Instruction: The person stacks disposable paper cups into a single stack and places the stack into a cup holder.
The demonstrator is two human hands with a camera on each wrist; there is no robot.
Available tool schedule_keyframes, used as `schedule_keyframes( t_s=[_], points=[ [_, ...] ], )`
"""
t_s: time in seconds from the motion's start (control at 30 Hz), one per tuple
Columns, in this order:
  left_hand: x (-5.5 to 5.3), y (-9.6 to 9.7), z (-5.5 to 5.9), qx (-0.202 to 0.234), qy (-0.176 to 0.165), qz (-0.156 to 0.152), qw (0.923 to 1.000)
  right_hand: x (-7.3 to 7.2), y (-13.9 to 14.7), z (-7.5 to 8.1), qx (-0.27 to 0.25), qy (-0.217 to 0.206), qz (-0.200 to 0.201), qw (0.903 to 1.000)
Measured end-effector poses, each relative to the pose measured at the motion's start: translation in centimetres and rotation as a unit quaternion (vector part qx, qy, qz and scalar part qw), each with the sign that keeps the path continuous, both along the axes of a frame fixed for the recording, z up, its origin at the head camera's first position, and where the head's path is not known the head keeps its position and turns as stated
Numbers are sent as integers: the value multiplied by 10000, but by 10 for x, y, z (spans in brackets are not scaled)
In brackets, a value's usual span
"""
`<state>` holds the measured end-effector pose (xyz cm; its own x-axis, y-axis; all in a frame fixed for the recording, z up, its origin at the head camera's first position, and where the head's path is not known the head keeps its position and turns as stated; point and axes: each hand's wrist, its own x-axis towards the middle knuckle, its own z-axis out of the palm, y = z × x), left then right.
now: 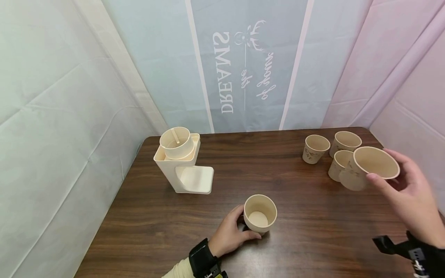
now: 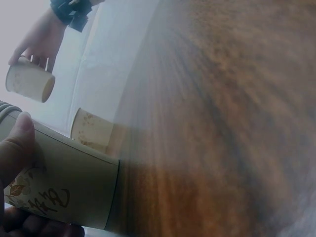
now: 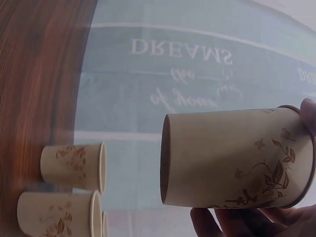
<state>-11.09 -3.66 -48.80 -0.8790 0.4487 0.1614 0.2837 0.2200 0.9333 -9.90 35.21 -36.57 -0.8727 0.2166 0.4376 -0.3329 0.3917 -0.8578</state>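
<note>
Behind the table [image 1: 146,231]: pale blue cloth backdrop [image 1: 208,58], with white stripes and flipped white lettering, DREAMS among it; pale sheets [image 1: 69,135] at both sides.
Table: dark brown, wood-grained, with rounded far corners.
Cream stand [image 1: 168,172]: upright at far left of the table; flat foot pointing right.
Right hand [image 1: 415,193]: grasping right cup [image 1: 370,166] by thumb and fingers, near its rim.
Left hand [image 1: 227,233]: grasping left cup [image 1: 260,212] from its left side, by thumb and fingers.
Round container [image 1: 176,144]: seated in top of the cream stand.
Right cup: tilted, above the table, near the standing cups; brown floral print.
Left cup: near centre of the table, mouth up; contact of base with table not discernible.
Standing cups [image 1: 314,152]: three, upright, grouped at far right; brown print.
Narrow bar [image 1: 175,136]: pale, inside the round container.
</note>
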Motion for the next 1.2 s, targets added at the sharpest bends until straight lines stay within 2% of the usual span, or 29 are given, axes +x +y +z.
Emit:
schedule_keyframes(
  t_s=[0.33, 0.57, 0.7, 0.9, 1.2],
  points=[
    [0, 0, 0, -38, 61, 33, 10000, 2, -22, 10, 872, -24, 171, 9960],
    [0, 0, 0, -34, 25, 28, 10000, 4, -39, 15, 1014, 46, 491, 9936],
    [0, 0, 0, -5, 46, 23, 10000, 3, -50, 15, 829, 117, 876, 9926],
    [0, 0, 0, 20, 42, 7, 10000, 2, -71, 14, 41, 260, 1710, 9849],
    [1, 1, 0, 34, 29, -3, 10000, 5, -98, 19, 113, 244, 2128, 9767]
  ],
)
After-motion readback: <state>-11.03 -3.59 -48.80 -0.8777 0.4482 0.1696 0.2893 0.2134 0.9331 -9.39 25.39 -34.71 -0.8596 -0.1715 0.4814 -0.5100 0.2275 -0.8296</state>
